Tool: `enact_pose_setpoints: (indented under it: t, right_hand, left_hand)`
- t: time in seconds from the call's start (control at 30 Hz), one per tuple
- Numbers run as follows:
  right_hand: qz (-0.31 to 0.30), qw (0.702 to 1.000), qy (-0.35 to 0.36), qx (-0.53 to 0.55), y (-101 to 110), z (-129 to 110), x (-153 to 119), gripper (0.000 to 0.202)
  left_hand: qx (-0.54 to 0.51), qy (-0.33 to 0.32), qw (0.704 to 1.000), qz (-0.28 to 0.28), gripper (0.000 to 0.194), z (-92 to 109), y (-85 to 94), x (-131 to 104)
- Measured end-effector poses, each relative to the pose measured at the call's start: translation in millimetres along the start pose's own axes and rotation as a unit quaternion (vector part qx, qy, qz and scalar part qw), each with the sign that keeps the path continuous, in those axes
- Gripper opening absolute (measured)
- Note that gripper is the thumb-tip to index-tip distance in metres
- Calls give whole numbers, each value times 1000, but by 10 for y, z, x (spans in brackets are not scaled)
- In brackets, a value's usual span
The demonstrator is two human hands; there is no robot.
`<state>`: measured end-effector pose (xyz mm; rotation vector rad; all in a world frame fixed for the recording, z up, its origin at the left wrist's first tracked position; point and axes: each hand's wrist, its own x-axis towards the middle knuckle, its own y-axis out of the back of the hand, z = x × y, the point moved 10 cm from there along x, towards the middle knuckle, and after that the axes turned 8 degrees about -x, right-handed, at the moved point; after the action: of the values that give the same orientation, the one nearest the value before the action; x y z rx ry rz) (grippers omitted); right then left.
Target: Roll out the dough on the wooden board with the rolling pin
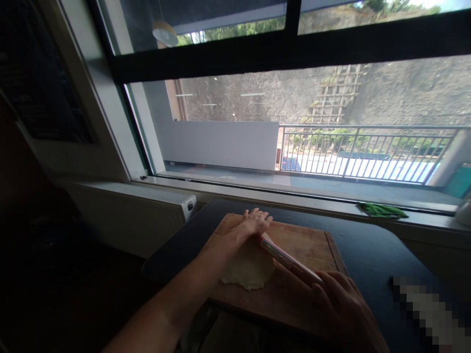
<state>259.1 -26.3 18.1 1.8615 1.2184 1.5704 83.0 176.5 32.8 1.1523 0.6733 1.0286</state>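
Observation:
A pale, flat sheet of dough [250, 268] with an uneven edge lies on a wooden board [305, 242]. My left hand [258, 220] is over the far part of the board, its fingers apart, at the far end of a slim stick with red and white markings [289, 258]. What lies beneath that palm is hidden. The stick slants from there toward the near right, above the board just right of the dough. My right hand [340, 299] is closed round its near end. My left forearm covers part of the dough.
The board rests on a dark table [371, 250] with rounded corners. A green cloth [382, 211] lies on the window sill at the right. A white radiator [147, 206] stands left of the table. A pixelated patch covers something at the right.

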Motion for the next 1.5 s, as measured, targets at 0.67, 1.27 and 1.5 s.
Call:
enact_pose_setpoints:
  t: [0.67,1.27,1.5]
  right_hand:
    - [25,1000,14,-7,16,61,-7,33]
    - [13,998,45,-29,-55,98,-1,35]
    - [13,1000,20,17,-26,39,-15,32]
  left_hand:
    - [15,80,997,1,63,-108,-72,239]
    - [14,96,993,-71,64,-131,-77,-116]
    - [15,83,993,-79,62,-136,-96,-127]
